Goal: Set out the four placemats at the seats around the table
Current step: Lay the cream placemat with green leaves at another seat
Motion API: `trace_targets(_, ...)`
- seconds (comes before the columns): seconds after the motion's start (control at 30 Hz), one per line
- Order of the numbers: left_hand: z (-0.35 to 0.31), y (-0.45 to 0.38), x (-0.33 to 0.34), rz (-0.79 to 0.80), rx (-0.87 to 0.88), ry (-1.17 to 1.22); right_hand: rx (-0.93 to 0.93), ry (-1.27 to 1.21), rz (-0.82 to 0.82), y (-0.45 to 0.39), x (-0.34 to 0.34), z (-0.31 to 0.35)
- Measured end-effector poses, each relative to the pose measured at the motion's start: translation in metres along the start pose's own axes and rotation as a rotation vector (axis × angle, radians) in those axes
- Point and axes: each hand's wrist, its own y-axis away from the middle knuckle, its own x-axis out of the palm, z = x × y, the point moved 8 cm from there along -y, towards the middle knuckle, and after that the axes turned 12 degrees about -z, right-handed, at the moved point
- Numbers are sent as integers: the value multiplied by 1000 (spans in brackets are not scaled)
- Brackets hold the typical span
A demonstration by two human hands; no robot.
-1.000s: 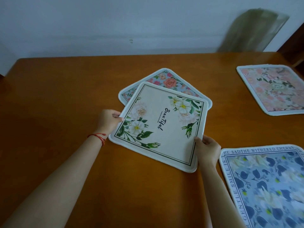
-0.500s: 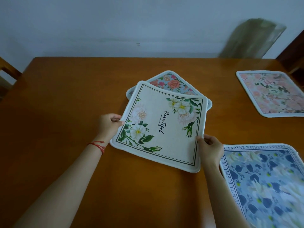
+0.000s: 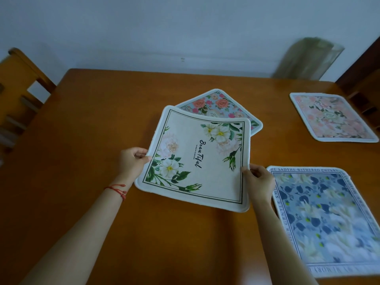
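Note:
I hold a cream placemat (image 3: 197,161) with white flowers and black script above the middle of the wooden table (image 3: 92,124). My left hand (image 3: 131,161) pinches its left edge and my right hand (image 3: 258,182) grips its right edge. The mat bends, its far edge raised. Beneath it lies a light-blue placemat (image 3: 218,104) with pink roses, partly covered. A blue-leaf placemat (image 3: 327,221) lies flat at the near right. A pink floral placemat (image 3: 331,118) lies at the far right.
A wooden chair (image 3: 18,89) stands at the table's left side. Another dark chair (image 3: 366,79) is at the far right corner. A greenish blurred object (image 3: 306,58) leans against the white wall behind the table.
Both hands have lifted the cream placemat higher and turned it more square to me, so more of the rose placemat shows. My view has tilted up, revealing the left chair.

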Motion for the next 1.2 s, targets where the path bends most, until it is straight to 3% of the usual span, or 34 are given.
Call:
trace_targets(0.5, 53, 86, -73, 6, -94, 30, 33, 31, 78, 83, -35, -22)
trace_targets(1.2, 125, 147, -83, -50, -238, -61, 6, 115, 243, 113, -28, -66)
